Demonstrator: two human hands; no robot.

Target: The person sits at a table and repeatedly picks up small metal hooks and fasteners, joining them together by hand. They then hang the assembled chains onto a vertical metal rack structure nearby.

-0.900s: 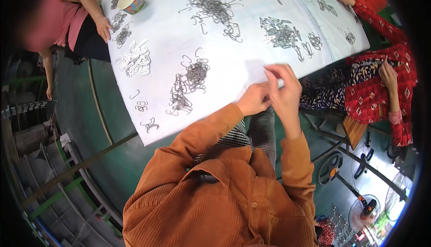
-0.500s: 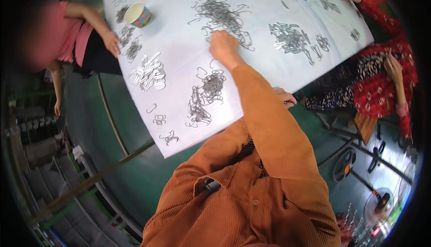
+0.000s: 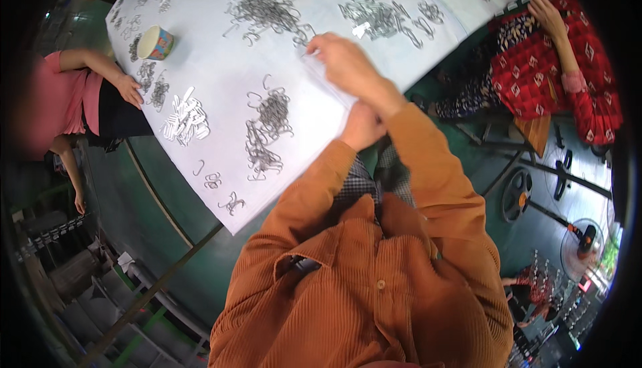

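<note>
My right hand (image 3: 348, 63) reaches over the white-covered table (image 3: 328, 130), its fingers closed in a pinch. Next to its fingertips lies the near end of a large pile of dark wire hooks (image 3: 264, 10); what the fingers hold, if anything, I cannot make out. Low at the table's near edge is my left hand (image 3: 361, 127), partly covered by my right wrist, with its fingers hidden. A smaller heap of wire hooks (image 3: 271, 110) lies to the left of my hands. Beyond my right hand is a pile of shiny metal pieces (image 3: 378, 17).
Bright flat metal pieces (image 3: 185, 119) and a paper cup (image 3: 157, 43) stand toward the left edge. Several loose hooks (image 3: 232, 203) lie at the near corner. One person in pink (image 3: 73, 94) is at the left, another in red (image 3: 555, 80) at the right.
My right hand has drawn back from the large hook pile toward me. My left hand has moved left, below my right wrist. The view has shifted, with the table now further left.
</note>
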